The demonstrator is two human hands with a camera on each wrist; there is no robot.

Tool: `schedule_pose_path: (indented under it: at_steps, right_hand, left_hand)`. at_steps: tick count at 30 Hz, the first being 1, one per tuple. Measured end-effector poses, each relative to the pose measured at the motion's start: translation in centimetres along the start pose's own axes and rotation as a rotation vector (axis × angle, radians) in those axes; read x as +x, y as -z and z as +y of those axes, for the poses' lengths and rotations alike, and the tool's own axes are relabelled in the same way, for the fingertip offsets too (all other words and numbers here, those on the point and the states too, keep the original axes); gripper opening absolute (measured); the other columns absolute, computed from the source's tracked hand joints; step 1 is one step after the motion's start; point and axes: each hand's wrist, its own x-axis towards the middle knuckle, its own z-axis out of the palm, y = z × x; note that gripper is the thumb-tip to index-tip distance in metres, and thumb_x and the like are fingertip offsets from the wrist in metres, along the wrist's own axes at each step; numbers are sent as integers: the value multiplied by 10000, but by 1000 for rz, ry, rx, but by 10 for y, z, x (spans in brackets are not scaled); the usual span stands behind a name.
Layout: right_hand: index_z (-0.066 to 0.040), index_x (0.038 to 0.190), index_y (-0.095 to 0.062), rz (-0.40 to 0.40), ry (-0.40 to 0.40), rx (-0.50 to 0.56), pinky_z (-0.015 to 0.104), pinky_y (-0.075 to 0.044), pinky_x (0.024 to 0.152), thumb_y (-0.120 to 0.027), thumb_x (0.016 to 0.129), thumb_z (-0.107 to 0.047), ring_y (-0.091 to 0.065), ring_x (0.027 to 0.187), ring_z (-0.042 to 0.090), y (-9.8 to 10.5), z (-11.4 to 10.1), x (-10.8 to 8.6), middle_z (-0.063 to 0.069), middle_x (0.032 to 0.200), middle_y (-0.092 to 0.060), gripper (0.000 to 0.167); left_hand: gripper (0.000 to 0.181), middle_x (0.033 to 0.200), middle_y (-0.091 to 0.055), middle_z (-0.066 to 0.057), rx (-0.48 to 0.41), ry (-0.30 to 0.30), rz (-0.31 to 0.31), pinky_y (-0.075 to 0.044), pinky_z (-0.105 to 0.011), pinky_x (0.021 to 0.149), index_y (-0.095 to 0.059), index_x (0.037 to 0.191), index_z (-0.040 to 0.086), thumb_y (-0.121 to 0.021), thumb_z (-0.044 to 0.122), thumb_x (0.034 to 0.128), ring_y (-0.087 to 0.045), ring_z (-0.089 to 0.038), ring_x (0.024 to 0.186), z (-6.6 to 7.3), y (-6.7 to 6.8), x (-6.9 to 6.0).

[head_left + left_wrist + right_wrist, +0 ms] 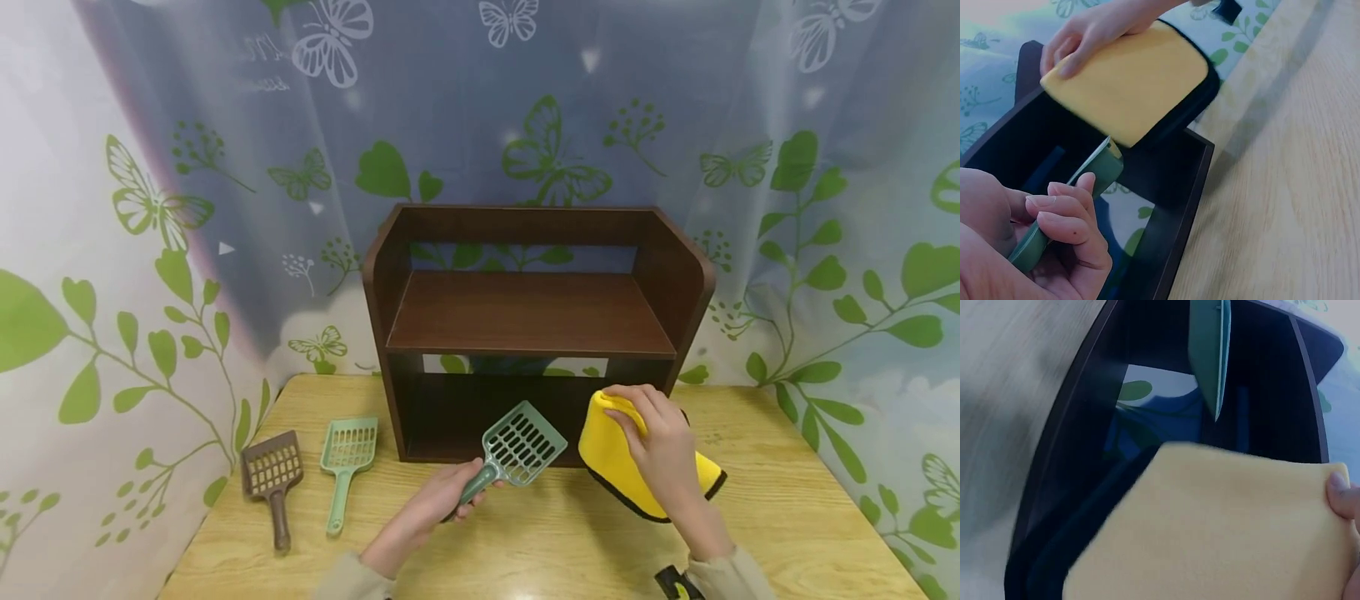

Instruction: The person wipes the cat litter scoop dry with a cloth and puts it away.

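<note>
A dark green slotted scoop (522, 443) is gripped by its handle in my left hand (444, 493), head tilted up before the shelf's lower opening. In the left wrist view the fingers of my left hand (1060, 237) curl round the green handle (1030, 247). To the right, my right hand (663, 446) pinches a yellow cloth (611, 446) with dark edging at its upper corner; the cloth hangs down. The right wrist view shows the cloth (1222, 519) close up, with the thumb of my right hand (1346, 506) on its corner. Scoop and cloth are apart in the head view.
A dark brown two-tier shelf (532, 312) stands at the back of the wooden table (525, 550). On the left lie a brown scoop (273, 475) and a light green scoop (348, 458). A patterned curtain (450, 100) hangs behind.
</note>
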Motion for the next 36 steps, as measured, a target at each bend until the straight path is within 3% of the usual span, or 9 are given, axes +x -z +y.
schedule_pose_path:
  at_steps: [2, 8, 15, 21, 26, 32, 36]
  right_hand:
    - [-125, 1112, -732, -2, 66, -10, 314, -399, 768, -830, 799, -64, -610, 843, 211, -4, -3, 6, 18, 993, -684, 333]
    - [-186, 1084, -774, 14, 220, 26, 384, -402, 780, -824, 807, -173, -603, 793, 208, -18, -24, 17, -2, 933, -698, 282]
    - [-109, 1130, -718, -103, 177, 81, 379, -560, 804, -904, 735, -95, -687, 882, 204, -40, -43, 5, 7, 998, -735, 438]
    - [-89, 1085, -708, -162, 196, 41, 401, -560, 817, -939, 674, -48, -674, 892, 200, -54, -46, -9, 16, 997, -716, 473]
    - [-143, 1000, -752, -174, 241, -16, 392, -513, 825, -954, 672, -115, -655, 861, 173, -59, -46, -13, -27, 960, -695, 386]
    - [-167, 969, -762, -153, 291, -62, 376, -506, 782, -963, 659, -147, -657, 831, 153, -62, -49, -13, -54, 947, -706, 370]
    - [-176, 945, -761, -126, 280, -109, 369, -504, 754, -973, 648, -150, -643, 814, 174, -64, -50, -13, -44, 925, -694, 366]
  left_hand:
    - [533, 731, -505, 36, 3, 1, -10, -337, -163, 529, -659, 1204, -64, -368, 373, 1109, -387, -17, 540, 1, -4, 1]
    - [535, 733, -503, 32, 0, 1, -22, -336, -176, 531, -674, 1191, -49, -372, 384, 1105, -388, -26, 534, 1, -15, 4]
    - [503, 723, -499, 52, -37, -3, -20, -334, -175, 535, -690, 1160, -11, -376, 378, 1107, -378, -30, 550, 4, -22, 7]
    - [497, 713, -505, 60, -62, -18, 16, -332, -167, 526, -674, 1151, -21, -392, 385, 1101, -376, -26, 543, 8, -26, 9]
    - [464, 718, -510, 54, -51, -9, 38, -328, -171, 521, -686, 1141, 5, -387, 358, 1103, -380, -39, 547, 11, -30, 9]
    - [433, 707, -499, 44, -58, -20, 13, -319, -176, 508, -672, 1148, 27, -403, 363, 1100, -368, -45, 533, 13, -32, 11]
    - [445, 702, -477, 47, -62, -24, -11, -308, -177, 508, -646, 1152, 6, -405, 377, 1099, -358, -44, 535, 13, -33, 11]
